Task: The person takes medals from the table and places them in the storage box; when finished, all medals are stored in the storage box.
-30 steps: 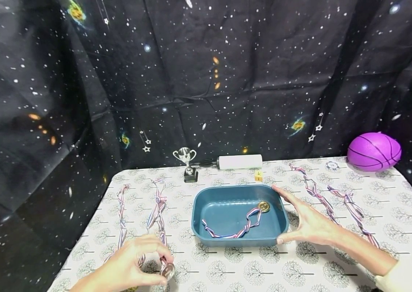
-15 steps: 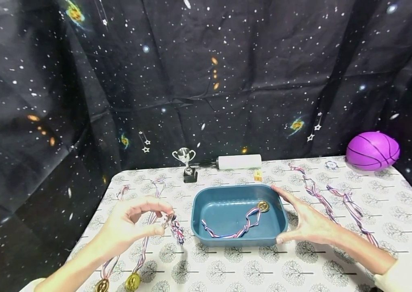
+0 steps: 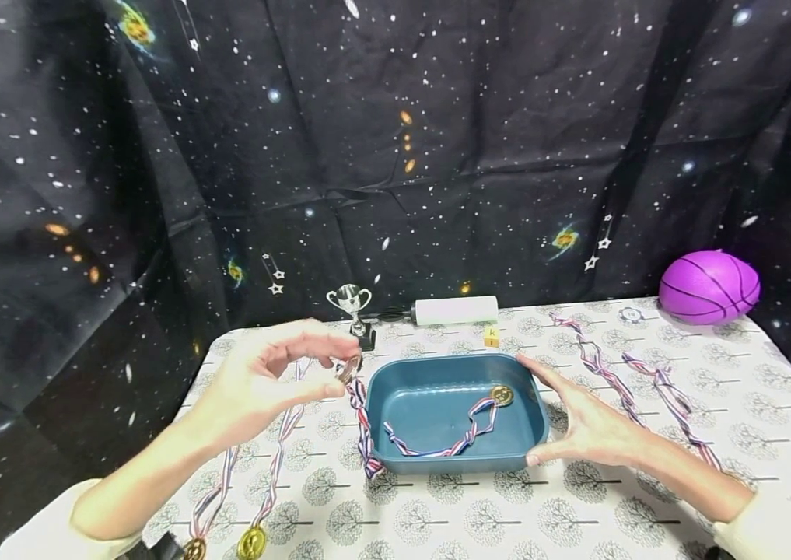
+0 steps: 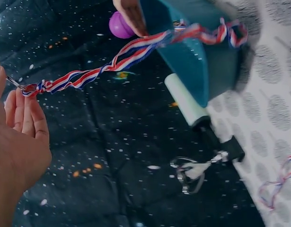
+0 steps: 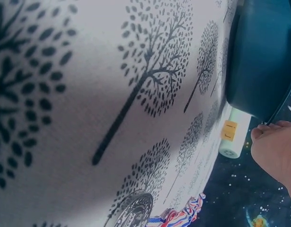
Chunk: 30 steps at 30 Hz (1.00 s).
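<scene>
Left hand (image 3: 255, 393) raised, pinching round silvery metal medal (image 3: 349, 370)
Medal at fingertips (image 3: 333, 388); right hand (image 3: 584, 420) spread, clasping blue rectangular plastic tub (image 3: 437, 467)

The tub (image 3: 458, 466) looks plastic (glossy); the ribbon (image 4: 109, 67), cloth.

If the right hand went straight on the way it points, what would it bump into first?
Most likely the blue container, since the right hand is touching that end of it.

Pale cream left sleeve (image 3: 66, 517), ending short of the bare left hand (image 3: 265, 381); matching right sleeve (image 3: 780, 530), likewise short of the bare right hand (image 3: 587, 424); black angular piece (image 3: 162, 548) beside the left sleeve.
</scene>
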Tool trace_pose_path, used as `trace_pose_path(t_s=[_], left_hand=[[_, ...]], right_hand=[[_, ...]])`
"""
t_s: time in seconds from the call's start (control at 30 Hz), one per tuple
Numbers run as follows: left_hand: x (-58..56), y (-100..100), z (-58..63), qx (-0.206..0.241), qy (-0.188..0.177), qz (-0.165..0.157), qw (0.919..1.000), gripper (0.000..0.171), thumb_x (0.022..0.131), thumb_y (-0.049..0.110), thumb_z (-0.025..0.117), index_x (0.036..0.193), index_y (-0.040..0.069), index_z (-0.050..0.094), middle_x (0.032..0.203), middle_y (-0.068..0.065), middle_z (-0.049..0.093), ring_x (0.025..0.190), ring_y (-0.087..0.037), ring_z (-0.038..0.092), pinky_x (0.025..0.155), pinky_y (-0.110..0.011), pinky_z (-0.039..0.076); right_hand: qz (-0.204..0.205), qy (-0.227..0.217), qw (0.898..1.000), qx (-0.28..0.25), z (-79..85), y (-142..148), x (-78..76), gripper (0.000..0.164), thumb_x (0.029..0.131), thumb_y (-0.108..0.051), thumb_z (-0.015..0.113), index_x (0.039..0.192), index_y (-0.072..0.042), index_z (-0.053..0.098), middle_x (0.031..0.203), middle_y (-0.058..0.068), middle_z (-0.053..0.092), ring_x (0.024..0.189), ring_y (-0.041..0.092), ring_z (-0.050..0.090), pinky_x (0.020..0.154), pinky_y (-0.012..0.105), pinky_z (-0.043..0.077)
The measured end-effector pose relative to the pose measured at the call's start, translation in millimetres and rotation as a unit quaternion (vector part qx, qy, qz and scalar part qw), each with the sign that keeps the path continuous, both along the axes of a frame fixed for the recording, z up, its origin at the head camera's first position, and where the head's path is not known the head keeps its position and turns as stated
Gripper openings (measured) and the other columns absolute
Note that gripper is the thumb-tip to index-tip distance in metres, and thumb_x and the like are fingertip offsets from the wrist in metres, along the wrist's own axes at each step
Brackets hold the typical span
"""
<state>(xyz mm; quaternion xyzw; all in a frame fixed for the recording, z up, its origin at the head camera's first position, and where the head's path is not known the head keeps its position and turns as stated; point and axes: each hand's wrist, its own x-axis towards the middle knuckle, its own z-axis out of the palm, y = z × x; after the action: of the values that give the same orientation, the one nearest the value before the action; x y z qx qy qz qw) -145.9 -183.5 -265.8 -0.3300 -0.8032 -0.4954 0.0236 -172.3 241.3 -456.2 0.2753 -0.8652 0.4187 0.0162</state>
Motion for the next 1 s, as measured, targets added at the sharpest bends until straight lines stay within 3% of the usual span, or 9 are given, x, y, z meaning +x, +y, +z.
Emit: trace_pose_path(t_s=[0.13, 0.5, 0.67, 0.83, 1.0], left_hand=[[-7.1, 13, 11.5, 0.002, 0.029, -0.010, 0.9995, 0.037, 0.088, 0.003, 0.087, 0.122, 0.015, 0.078, 0.117, 0.004, 0.079, 0.106, -0.021, 0.074, 0.090, -0.032, 0.060], [-21.4, 47, 35.6, -0.029, 0.081, 0.007, 0.9962, 0.038, 0.088, 0.017, 0.090, 0.124, 0.020, 0.078, 0.116, 0.013, 0.078, 0.103, -0.012, 0.072, 0.093, -0.032, 0.058], [-27.6, 47, 39.1, -0.028, 0.090, 0.025, 0.9952, 0.036, 0.089, 0.018, 0.089, 0.123, 0.020, 0.078, 0.113, 0.013, 0.078, 0.101, -0.011, 0.073, 0.092, -0.030, 0.058], [-35.6, 43, 46.1, -0.001, 0.119, 0.024, 0.9926, 0.036, 0.089, 0.010, 0.088, 0.123, 0.015, 0.078, 0.110, 0.008, 0.080, 0.099, -0.015, 0.074, 0.090, -0.031, 0.059], [-42.1, 40, 54.5, 0.013, 0.135, 0.038, 0.9900, 0.037, 0.087, 0.006, 0.089, 0.122, 0.012, 0.079, 0.111, 0.005, 0.080, 0.098, -0.017, 0.075, 0.090, -0.030, 0.059]], right_hand=[[0.003, 0.000, 1.000, -0.002, 0.1, 0, -0.5, 0.135, 0.066, -0.043, 0.102, 0.171, -0.023, 0.020, 0.168, 0.022, 0.036, 0.149, 0.053, 0.036, 0.109, 0.083, 0.032], [0.000, -0.002, 1.000, 0.002, 1.9, 0, -0.5, 0.134, 0.067, -0.047, 0.101, 0.171, -0.022, 0.021, 0.167, 0.023, 0.036, 0.149, 0.054, 0.037, 0.109, 0.082, 0.032], [-0.004, 0.000, 1.000, 0.006, 2.9, -2, -0.5, 0.134, 0.067, -0.049, 0.101, 0.171, -0.018, 0.022, 0.166, 0.024, 0.038, 0.148, 0.053, 0.038, 0.108, 0.082, 0.033], [-0.005, -0.005, 1.000, 0.003, 2.8, -2, -0.5, 0.134, 0.067, -0.049, 0.101, 0.170, -0.013, 0.023, 0.167, 0.023, 0.037, 0.149, 0.053, 0.037, 0.109, 0.082, 0.034], [-0.003, -0.014, 1.000, -0.002, 2.1, -1, -0.1, 0.134, 0.067, -0.049, 0.101, 0.171, -0.021, 0.021, 0.168, 0.022, 0.036, 0.149, 0.053, 0.035, 0.109, 0.083, 0.033]])
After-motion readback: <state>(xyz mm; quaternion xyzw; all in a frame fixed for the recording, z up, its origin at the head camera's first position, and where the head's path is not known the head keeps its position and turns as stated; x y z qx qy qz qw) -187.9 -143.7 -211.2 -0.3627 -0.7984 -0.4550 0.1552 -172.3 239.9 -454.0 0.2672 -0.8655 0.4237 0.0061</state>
